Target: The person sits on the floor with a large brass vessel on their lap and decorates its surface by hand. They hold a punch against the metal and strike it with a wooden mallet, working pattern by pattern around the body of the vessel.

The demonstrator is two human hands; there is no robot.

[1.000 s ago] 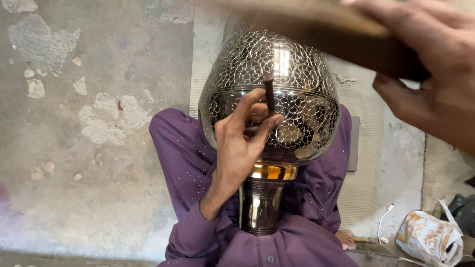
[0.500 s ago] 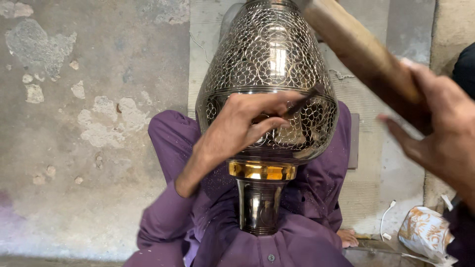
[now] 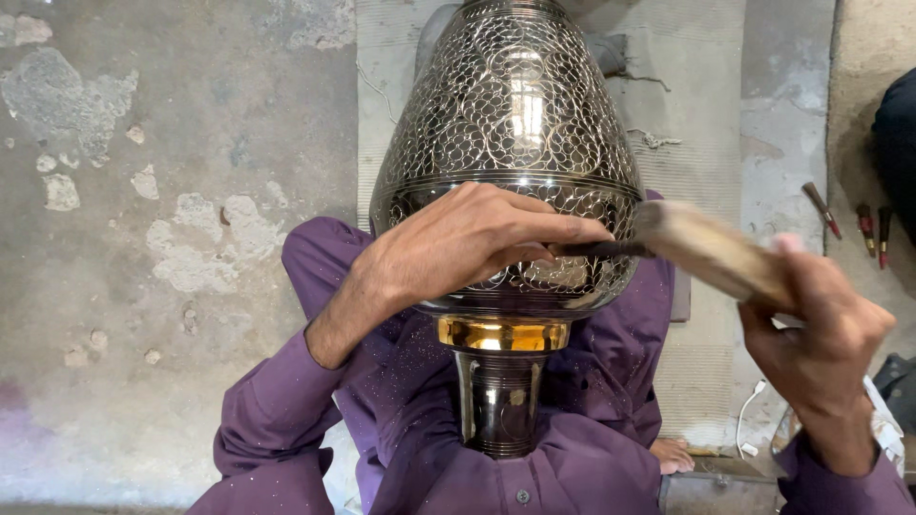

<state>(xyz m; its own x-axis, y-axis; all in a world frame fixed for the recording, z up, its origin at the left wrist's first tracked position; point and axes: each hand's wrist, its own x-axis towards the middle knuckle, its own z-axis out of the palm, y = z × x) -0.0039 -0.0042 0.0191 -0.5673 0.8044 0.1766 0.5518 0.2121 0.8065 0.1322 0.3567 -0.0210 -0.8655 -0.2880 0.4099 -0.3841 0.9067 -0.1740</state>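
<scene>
Two hands are at work on one large metal vase [image 3: 506, 143], which lies in your lap with its bulbous body pointing away from you and its narrow dark stem [image 3: 498, 401] toward your chest, between your purple-clad legs [image 3: 315, 277]. Its silvery surface is covered all over with fine engraved scrolls and circles that catch the light, a plain band runs around the widest part, and below the body sits a bright polished gold-coloured collar [image 3: 503, 334] above the stem. Your left hand [image 3: 468, 243] rests on the vase's lower body, its fingers drawn together and pinched around a slim dark chisel [image 3: 596, 249] whose shaft lies nearly level, pointing to your right. Your right hand [image 3: 821, 334] has its fingers wrapped tight around the handle of a wooden mallet [image 3: 706, 250], blurred here, whose head is touching or just beside the chisel's outer end. Both sleeves are purple. Off to the right, on the grey concrete floor [image 3: 143, 334], three small red-handled tools [image 3: 859, 221] lie well apart from the vase, and a white cable [image 3: 749, 420] lies near your right knee.
</scene>
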